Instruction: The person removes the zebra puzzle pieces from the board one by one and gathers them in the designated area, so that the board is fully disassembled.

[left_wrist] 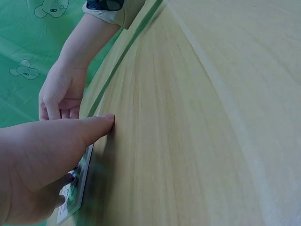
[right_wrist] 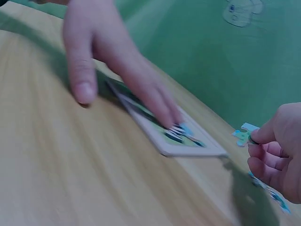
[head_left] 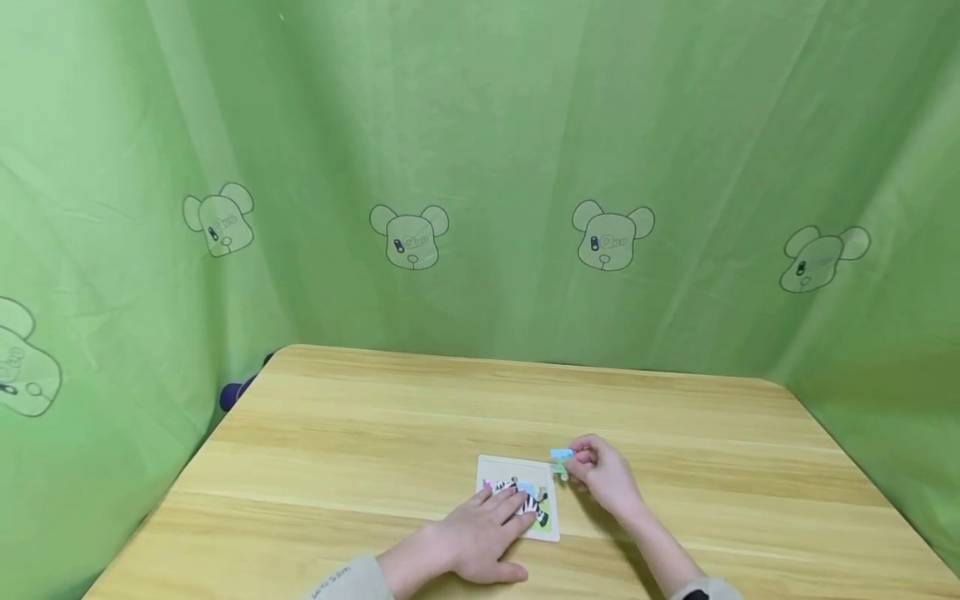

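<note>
A small jigsaw board [head_left: 517,464] with a pale border and a zebra picture lies on the table. My left hand [head_left: 486,535] rests on it, fingers spread and fairly straight, covering part of the picture. Beyond the board's far right corner, my right hand [head_left: 606,475] pinches a blue and green puzzle piece [right_wrist: 244,134] between thumb and fingers, raised above the table in the right wrist view. Below that hand, more puzzle pieces [right_wrist: 275,197] lie on the wood, partly hidden by its fingers. The left wrist view shows the board's edge [left_wrist: 86,174] beneath my left hand.
The wood-grain table [head_left: 360,425] extends around the board on all sides. Green curtains [head_left: 495,125] printed with bear heads hang behind and beside it. A dark purple object [head_left: 231,396] shows past the table's left edge.
</note>
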`<state>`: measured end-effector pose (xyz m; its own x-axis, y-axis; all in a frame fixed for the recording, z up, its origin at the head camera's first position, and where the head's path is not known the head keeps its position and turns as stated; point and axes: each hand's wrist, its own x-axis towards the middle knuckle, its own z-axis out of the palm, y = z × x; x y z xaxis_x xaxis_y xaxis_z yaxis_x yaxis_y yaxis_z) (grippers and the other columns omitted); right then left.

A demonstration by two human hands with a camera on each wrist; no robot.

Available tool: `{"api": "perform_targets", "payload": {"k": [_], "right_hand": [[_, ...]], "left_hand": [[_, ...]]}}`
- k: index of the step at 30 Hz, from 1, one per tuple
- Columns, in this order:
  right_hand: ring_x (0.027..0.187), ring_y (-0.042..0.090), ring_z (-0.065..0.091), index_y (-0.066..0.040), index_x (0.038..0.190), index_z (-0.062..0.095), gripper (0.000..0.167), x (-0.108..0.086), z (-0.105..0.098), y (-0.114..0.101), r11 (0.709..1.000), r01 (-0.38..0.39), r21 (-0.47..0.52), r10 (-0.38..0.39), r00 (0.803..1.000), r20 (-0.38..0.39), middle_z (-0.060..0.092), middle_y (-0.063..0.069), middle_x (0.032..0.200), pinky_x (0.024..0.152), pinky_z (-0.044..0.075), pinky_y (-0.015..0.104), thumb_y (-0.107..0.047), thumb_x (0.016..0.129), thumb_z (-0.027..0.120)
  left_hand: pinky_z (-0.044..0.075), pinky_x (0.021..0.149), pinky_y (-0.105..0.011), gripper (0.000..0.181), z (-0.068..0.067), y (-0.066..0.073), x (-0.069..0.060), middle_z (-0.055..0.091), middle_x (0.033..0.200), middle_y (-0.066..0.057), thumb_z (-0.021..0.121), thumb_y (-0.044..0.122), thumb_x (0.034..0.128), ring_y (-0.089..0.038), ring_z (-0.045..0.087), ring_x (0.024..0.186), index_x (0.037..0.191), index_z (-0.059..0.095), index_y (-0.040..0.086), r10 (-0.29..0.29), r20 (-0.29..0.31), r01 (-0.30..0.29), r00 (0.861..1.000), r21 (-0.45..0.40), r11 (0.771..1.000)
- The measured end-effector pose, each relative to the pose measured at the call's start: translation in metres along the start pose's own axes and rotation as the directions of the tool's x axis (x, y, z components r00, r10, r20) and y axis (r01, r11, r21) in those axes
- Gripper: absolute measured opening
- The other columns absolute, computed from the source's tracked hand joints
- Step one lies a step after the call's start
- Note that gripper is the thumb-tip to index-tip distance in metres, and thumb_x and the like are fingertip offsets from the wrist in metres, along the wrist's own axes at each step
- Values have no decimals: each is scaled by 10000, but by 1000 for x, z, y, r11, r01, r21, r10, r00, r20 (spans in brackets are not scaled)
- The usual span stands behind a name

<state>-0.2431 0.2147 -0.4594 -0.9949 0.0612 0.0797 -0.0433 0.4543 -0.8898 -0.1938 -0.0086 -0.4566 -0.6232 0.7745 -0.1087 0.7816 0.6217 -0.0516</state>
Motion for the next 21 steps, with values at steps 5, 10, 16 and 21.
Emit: {"api": "perform_targets", "payload": {"k": [5,10,16,21], "right_hand": [[658,163,573,88,1095,503,281,4,-27,12,999,-44,31,44,999,-1,620,81,817,580,519,249,15,842,603],[628,137,546,90,1134,492,309,8,-52,26,998,-59,32,59,998,-8,624,68,807,552,496,238,2,855,592],[639,125,541,95,1141,517,326,13,-77,40,998,-59,-23,59,998,-9,614,49,783,535,482,237,-28,855,614],[632,135,533,112,1144,522,345,18,-91,46,995,-61,-80,62,998,2,611,43,755,504,461,236,-40,850,620]], "left_hand": [[211,1107,-386,729,1,2,0,219,1520,-19,332,650,889,-177,174,1388,1467,276,208,5,0,-5,1000,25,1000],[214,1106,-388,729,1,3,-1,221,1519,-19,333,646,888,-181,180,1387,1466,278,204,2,-10,-1,1000,23,1000],[207,1109,-390,725,2,3,-1,212,1522,-18,335,641,891,-179,168,1390,1468,270,206,0,-11,0,1000,8,1000],[204,1110,-388,725,1,3,0,209,1523,-17,335,642,889,-177,167,1390,1469,268,212,-4,-10,4,1000,2,1000]]}}
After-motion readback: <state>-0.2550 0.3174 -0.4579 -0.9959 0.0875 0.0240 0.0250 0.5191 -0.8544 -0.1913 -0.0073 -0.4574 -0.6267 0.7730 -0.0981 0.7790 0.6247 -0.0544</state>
